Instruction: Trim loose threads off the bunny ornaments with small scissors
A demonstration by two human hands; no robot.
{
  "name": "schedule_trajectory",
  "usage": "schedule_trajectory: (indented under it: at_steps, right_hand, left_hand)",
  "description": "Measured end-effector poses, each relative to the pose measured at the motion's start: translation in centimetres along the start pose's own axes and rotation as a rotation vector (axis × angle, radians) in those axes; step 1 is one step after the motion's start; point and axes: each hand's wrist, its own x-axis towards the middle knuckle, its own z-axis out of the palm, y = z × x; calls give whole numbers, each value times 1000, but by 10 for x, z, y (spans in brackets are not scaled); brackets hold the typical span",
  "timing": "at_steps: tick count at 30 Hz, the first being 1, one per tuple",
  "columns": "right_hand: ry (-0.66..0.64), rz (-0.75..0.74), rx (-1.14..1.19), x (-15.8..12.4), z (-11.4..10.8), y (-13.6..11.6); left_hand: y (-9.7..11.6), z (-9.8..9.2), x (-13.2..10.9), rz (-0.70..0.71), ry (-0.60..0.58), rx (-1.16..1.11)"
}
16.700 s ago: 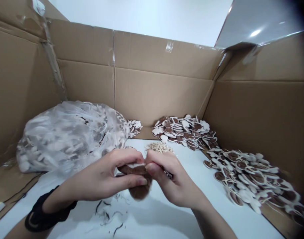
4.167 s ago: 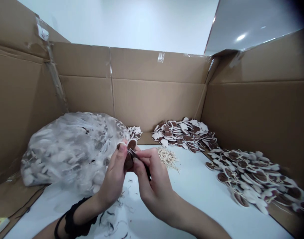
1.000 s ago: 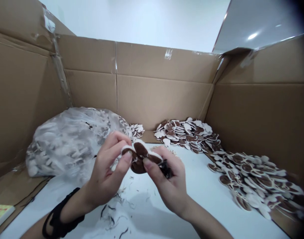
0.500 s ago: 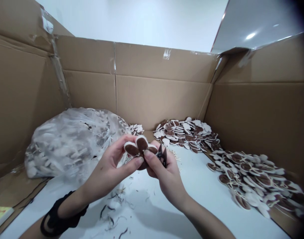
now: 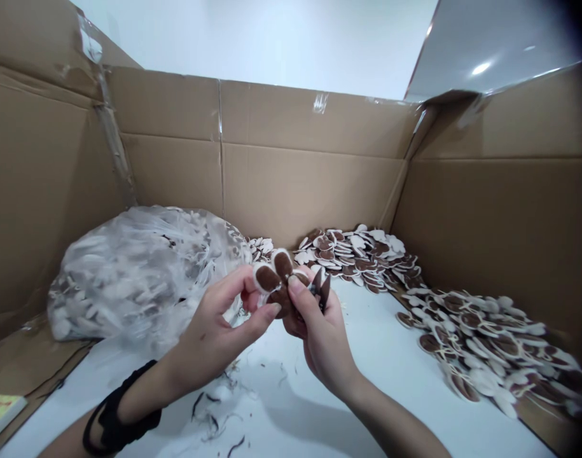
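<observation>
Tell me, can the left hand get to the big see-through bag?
Probably yes. The bag lies close beyond the left hand, and nothing seems to stand between them. That hand is pinching the brown and white piece, though, so it may need to let go first.

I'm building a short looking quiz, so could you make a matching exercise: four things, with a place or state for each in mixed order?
1. brown-and-white piece
2. plastic bag
3. black band
4. pointed dark tool

A. around the left wrist
B. in the right hand only, tips up
C. between both hands' fingers
D. translucent, at the left

Pairs: 1-C, 2-D, 3-A, 4-B
</observation>
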Motion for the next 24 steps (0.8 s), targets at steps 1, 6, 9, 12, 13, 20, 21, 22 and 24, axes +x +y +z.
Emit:
schedule_trajectory:
  at_steps: [1, 6, 9, 12, 13, 20, 21, 22, 24]
  right_hand:
    - [10, -10, 3, 1, 0, 0]
    - [22, -26, -20, 2, -2, 1]
    - [21, -39, -61, 2, -4, 2]
    - [-23, -76, -95, 5, -5, 2]
    - [-53, -80, -103, 6, -6, 1]
    - [-90, -127, -321, 7, -10, -11]
    - [-64, -164, -390, 7, -10, -11]
    - [-37, -210, -460, 6, -10, -11]
    - [7, -299, -581, 6, -10, -9]
  left_hand:
    - [0, 0, 0, 15, 11, 17]
    - [-2, 2, -1, -5, 147, -25]
    - [1, 1, 1, -68, 69, -28]
    - [2, -1, 3, -100, -21, 0]
    - [1, -2, 3, -104, -19, 0]
    - [1, -6, 0, 46, 119, 87]
    - [2, -7, -1, 80, 128, 120]
    - [4, -7, -1, 103, 130, 153]
    - [6, -6, -1, 129, 118, 200]
